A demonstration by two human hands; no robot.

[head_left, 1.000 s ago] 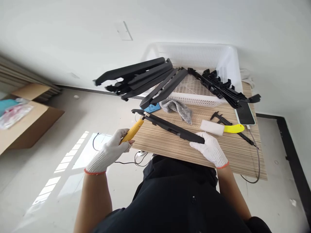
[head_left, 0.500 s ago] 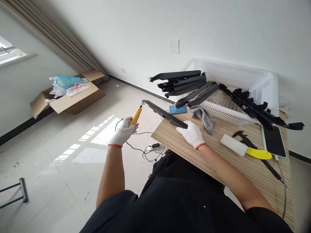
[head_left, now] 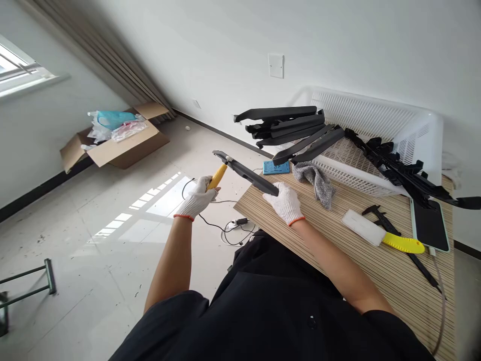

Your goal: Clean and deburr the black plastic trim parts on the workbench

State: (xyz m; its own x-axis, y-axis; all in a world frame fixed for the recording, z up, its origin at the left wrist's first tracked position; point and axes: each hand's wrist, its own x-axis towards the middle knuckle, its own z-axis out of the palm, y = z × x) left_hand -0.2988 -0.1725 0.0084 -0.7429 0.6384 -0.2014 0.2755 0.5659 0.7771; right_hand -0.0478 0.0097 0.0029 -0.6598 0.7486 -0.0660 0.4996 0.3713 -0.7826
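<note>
Inward along the black strip [head_left: 260, 181], the head of the yellow tool [head_left: 217, 177] has been moved from the far tip. On one table [head_left: 399, 285], one white basket [head_left: 432, 145] is overlaid with black parts [head_left: 296, 125], overlapped too closely to be counted. The strip is held near the table's left corner, its near end grasped by the right hand [head_left: 286, 202]; the tool is gripped by the left hand [head_left: 199, 197]. Print on one blue item [head_left: 276, 167] cannot be read.

Your gloves [head_left: 197, 198]: matt ribbed knit. Black strip [head_left: 250, 175] you're holding: smooth matt plastic. Yellow tool [head_left: 217, 179]: smooth plastic body. Your table [head_left: 406, 291]: matt wood-grain top. Basket [head_left: 432, 120]: white plastic, slight sheen. Rag [head_left: 318, 184]: rough, fuzzy cloth. Floor [head_left: 90, 291]: glossy, reflective. Box [head_left: 139, 149]: matt cardboard.
</note>
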